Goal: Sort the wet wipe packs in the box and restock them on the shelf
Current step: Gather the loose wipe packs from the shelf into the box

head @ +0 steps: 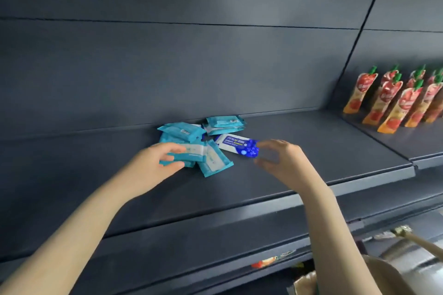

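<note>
Two bare arms (pixel 79 230) reach from the bottom edge onto the dark shelf (pixel 311 170). The left hand (pixel 158 163) pinches the near edge of a loose heap of teal packs (pixel 203 158), thumb on top, likely to square them up. The right hand (pixel 282 158) is spread wide at the end of the blue-and-white pack (pixel 236 145), which lies flat beside the heap; contact is unclear. A tidier teal stack (pixel 224 124) against the back wall suggests sorting by kind.
</note>
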The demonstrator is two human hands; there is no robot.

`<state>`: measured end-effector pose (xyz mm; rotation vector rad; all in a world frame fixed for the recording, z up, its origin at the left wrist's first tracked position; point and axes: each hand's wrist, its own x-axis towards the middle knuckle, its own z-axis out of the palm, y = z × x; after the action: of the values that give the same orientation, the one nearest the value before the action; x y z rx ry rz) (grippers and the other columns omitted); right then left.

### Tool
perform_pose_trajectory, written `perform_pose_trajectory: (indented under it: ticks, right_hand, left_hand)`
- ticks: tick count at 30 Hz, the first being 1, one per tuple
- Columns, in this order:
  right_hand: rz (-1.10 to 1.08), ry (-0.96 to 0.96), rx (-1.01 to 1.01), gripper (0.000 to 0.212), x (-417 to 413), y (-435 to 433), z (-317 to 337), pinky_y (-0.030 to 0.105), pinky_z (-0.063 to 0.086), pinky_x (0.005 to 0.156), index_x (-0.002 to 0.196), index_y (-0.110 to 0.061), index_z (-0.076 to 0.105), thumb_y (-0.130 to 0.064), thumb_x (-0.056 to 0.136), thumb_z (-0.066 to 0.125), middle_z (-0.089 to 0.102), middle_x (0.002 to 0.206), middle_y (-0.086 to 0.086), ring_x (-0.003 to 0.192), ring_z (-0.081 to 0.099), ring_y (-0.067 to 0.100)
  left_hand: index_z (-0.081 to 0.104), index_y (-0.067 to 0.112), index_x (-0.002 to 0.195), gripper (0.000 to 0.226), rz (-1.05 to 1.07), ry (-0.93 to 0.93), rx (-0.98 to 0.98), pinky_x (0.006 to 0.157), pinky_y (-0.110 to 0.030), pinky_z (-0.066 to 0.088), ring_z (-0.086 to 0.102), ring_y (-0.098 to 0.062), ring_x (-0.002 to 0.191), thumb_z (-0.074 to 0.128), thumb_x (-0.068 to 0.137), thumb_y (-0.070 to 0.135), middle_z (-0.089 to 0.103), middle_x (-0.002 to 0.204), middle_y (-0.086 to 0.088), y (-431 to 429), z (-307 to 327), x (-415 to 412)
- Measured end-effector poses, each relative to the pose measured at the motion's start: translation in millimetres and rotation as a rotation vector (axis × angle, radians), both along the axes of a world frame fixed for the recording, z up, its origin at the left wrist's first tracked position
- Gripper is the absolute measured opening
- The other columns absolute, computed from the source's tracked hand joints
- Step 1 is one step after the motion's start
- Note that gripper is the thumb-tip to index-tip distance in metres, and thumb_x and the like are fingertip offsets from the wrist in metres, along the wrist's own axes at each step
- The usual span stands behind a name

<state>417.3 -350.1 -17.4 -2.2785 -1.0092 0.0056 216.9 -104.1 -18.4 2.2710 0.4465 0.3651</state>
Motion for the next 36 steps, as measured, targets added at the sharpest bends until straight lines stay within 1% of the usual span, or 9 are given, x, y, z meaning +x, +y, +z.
perform_pose_trajectory:
  ticks: [2, 6, 10, 15, 20, 24, 29, 33, 36]
  right_hand:
    - [0.007, 0.010, -0.012, 0.037, -0.3, 19.6, -1.3, 0.020, 0.038, 0.080, 0.120, -0.026, 0.068, -0.030, 0.084, 0.075, 0.066, 0.121, -0.004, 0.108, 0.058, 0.017]
    - [0.016, 0.016, -0.024, 0.035, 14.7, 47.2, -6.8, 0.018, 0.038, 0.072, 0.119, -0.028, 0.067, -0.033, 0.085, 0.075, 0.064, 0.110, -0.008, 0.095, 0.056, 0.012]
    - [0.035, 0.030, -0.050, 0.027, 46.7, 67.3, -17.0, 0.012, 0.040, 0.066, 0.111, -0.027, 0.070, -0.029, 0.084, 0.075, 0.067, 0.104, -0.010, 0.081, 0.054, 0.007]
    - [0.048, 0.095, -0.271, 0.049, 90.4, 95.9, -37.3, 0.030, 0.047, 0.087, 0.132, -0.027, 0.059, -0.039, 0.086, 0.072, 0.061, 0.130, -0.001, 0.108, 0.059, 0.020]
    - [0.138, 0.119, -0.451, 0.079, 125.4, 113.1, -44.8, 0.042, 0.043, 0.105, 0.145, -0.027, 0.045, -0.052, 0.077, 0.076, 0.053, 0.139, -0.004, 0.125, 0.050, 0.020]
    - [0.267, 0.272, -0.431, 0.069, 151.1, 116.1, -36.4, 0.038, 0.055, 0.092, 0.131, -0.028, 0.055, -0.041, 0.070, 0.086, 0.062, 0.124, -0.003, 0.104, 0.063, 0.015]
    - [0.417, 0.327, -0.434, 0.059, 168.8, 116.6, -23.4, 0.013, 0.054, 0.066, 0.113, -0.039, 0.054, -0.034, 0.066, 0.089, 0.061, 0.104, -0.017, 0.087, 0.065, 0.001]
    - [0.488, 0.501, -0.386, 0.064, 181.0, 117.3, -11.3, 0.025, 0.060, 0.071, 0.113, -0.047, 0.055, -0.028, 0.064, 0.091, 0.066, 0.102, -0.017, 0.088, 0.070, 0.007]
    - [0.505, 0.554, -0.262, 0.061, 185.7, 126.1, -1.1, 0.022, 0.057, 0.068, 0.110, -0.052, 0.059, -0.025, 0.064, 0.090, 0.069, 0.100, -0.016, 0.088, 0.071, 0.009]
  left_hand:
    - [0.061, 0.048, 0.106, 0.027, 0.013, 0.002, 0.007, 0.081, -0.005, 0.042, 0.056, 0.012, 0.107, 0.066, 0.092, 0.026, 0.057, 0.117, 0.031, 16.0, -6.4, -0.3]
    - [0.063, 0.034, 0.118, 0.027, 0.038, 0.020, 0.059, 0.100, -0.032, 0.046, 0.056, -0.004, 0.115, 0.066, 0.092, 0.026, 0.055, 0.122, 0.019, 40.8, -16.2, 15.2]
    - [0.062, 0.032, 0.122, 0.030, 0.033, 0.038, 0.116, 0.100, -0.029, 0.043, 0.053, -0.004, 0.119, 0.066, 0.092, 0.029, 0.054, 0.127, 0.017, 61.7, -22.0, 47.3]
    - [0.062, 0.030, 0.125, 0.032, 0.004, 0.063, 0.197, 0.102, -0.020, 0.033, 0.047, -0.002, 0.125, 0.065, 0.093, 0.026, 0.052, 0.129, 0.021, 87.8, -27.9, 100.9]
    - [0.056, 0.032, 0.136, 0.039, -0.012, 0.219, 0.234, 0.118, -0.030, 0.024, 0.038, -0.009, 0.139, 0.053, 0.100, 0.018, 0.040, 0.152, 0.012, 113.6, -35.0, 141.5]
    - [0.039, 0.044, 0.145, 0.046, -0.054, 0.414, 0.369, 0.118, -0.044, 0.024, 0.029, -0.016, 0.140, 0.049, 0.101, 0.038, 0.033, 0.154, 0.020, 123.4, -35.5, 148.7]
    - [0.025, 0.053, 0.148, 0.062, -0.028, 0.577, 0.461, 0.111, -0.039, 0.027, 0.028, -0.012, 0.122, 0.045, 0.091, 0.066, 0.029, 0.143, 0.023, 128.7, -29.7, 146.3]
    - [0.026, 0.053, 0.146, 0.064, -0.017, 0.593, 0.467, 0.109, -0.039, 0.027, 0.028, -0.012, 0.121, 0.047, 0.088, 0.069, 0.029, 0.140, 0.021, 130.5, -26.0, 147.6]
    - [0.029, 0.052, 0.144, 0.063, -0.041, 0.598, 0.459, 0.114, -0.044, 0.023, 0.022, -0.015, 0.136, 0.050, 0.087, 0.069, 0.025, 0.150, 0.022, 130.8, -23.9, 146.7]
